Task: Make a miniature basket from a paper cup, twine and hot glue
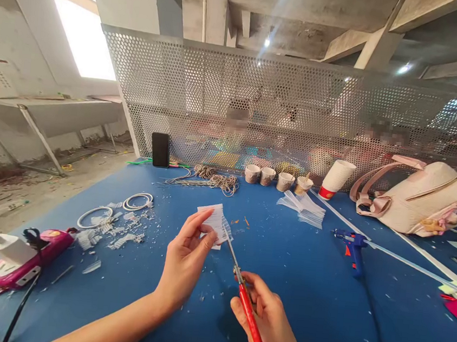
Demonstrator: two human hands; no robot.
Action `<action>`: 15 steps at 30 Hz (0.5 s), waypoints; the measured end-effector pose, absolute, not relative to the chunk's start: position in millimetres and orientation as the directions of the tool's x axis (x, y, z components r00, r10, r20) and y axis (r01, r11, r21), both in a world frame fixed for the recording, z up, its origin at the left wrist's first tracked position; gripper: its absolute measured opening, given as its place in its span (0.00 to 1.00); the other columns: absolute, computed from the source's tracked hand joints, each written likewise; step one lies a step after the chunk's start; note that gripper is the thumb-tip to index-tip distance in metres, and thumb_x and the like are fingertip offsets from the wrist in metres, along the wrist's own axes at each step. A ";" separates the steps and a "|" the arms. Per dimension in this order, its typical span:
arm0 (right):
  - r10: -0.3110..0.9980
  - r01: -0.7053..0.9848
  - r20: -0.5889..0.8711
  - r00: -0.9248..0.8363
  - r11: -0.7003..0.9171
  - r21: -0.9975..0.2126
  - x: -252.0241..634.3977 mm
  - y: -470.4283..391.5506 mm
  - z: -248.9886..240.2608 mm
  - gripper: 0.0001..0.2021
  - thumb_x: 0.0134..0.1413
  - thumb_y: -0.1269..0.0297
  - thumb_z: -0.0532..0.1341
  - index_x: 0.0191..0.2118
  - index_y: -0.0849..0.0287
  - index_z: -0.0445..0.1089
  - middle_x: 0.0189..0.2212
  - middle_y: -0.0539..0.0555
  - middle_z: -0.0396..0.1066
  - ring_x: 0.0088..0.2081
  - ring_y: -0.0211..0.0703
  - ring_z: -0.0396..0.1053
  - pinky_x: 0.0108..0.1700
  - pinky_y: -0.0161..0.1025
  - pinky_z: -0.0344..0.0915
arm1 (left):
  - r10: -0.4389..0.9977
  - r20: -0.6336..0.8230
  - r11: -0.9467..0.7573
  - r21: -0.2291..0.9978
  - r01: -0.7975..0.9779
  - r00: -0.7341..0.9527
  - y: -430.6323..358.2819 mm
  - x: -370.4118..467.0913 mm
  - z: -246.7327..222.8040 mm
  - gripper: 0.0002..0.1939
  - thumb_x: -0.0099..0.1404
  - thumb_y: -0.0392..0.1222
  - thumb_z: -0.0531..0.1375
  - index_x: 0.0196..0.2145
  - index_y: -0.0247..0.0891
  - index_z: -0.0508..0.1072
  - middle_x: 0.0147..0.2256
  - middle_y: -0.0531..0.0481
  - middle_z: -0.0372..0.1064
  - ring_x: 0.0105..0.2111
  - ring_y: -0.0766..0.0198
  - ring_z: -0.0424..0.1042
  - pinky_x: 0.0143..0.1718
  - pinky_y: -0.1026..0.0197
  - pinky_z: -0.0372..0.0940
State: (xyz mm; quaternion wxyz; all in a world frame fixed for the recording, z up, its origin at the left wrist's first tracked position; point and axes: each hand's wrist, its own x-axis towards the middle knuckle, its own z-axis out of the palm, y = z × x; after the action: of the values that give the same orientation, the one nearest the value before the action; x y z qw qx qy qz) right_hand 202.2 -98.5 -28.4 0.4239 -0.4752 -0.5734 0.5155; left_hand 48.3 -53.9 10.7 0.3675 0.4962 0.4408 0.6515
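Note:
Over the middle of the blue table, my left hand (186,259) pinches a thin white striped sheet (212,218) between thumb and fingers. My right hand (261,308) grips red-handled scissors (246,314). Their narrow metal blades point up and left and reach the right edge of the sheet, close to my left thumb. A small frayed piece shows at that edge beside the blade tips. My right fingers partly hide the second handle. Further back on the right lies a fanned pile of similar white striped sheets (304,209).
On the left are white rings (137,202), scattered scraps (125,240) and a pink power strip (25,264). A phone (160,150), twine (215,180), several wrapped cups (267,176) and stacked paper cups (337,178) line the back. A blue glue gun (353,246) and a backpack (421,199) sit right.

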 end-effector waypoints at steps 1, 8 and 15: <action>0.983 0.115 -0.005 -0.186 0.017 -0.993 201.4 -99.0 -28.4 0.17 0.49 0.51 0.61 0.38 0.60 0.69 0.16 0.42 0.54 0.17 0.30 0.48 0.20 0.30 0.51 | 0.917 0.321 -0.341 0.939 -0.050 -0.236 -54.6 48.9 11.6 0.21 0.57 0.44 0.63 0.49 0.42 0.71 0.43 0.49 0.66 0.33 0.68 0.68 0.37 0.64 0.70; 0.989 0.123 -0.005 -0.151 0.014 -0.992 194.3 -103.0 -15.1 0.12 0.46 0.60 0.62 0.37 0.60 0.68 0.17 0.42 0.55 0.20 0.31 0.50 0.23 0.30 0.53 | 0.938 0.292 -0.311 0.947 -0.079 -0.190 -58.4 50.0 14.1 0.24 0.55 0.43 0.64 0.51 0.41 0.70 0.37 0.50 0.66 0.30 0.68 0.69 0.36 0.61 0.72; 0.972 0.072 -0.078 -0.222 -0.064 -0.995 198.8 -102.1 -8.3 0.13 0.48 0.57 0.62 0.37 0.58 0.66 0.17 0.41 0.53 0.19 0.31 0.48 0.22 0.30 0.51 | 0.908 0.401 -0.409 0.911 -0.054 -0.118 -57.1 49.8 12.1 0.22 0.57 0.41 0.63 0.50 0.46 0.69 0.52 0.46 0.57 0.30 0.71 0.66 0.33 0.62 0.73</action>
State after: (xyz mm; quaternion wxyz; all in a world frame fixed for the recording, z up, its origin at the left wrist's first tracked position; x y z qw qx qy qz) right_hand 198.8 -102.1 -8.3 0.4060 -0.4737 -0.5508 0.5544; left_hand 49.8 -57.1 12.1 0.3773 0.5464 0.3910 0.6373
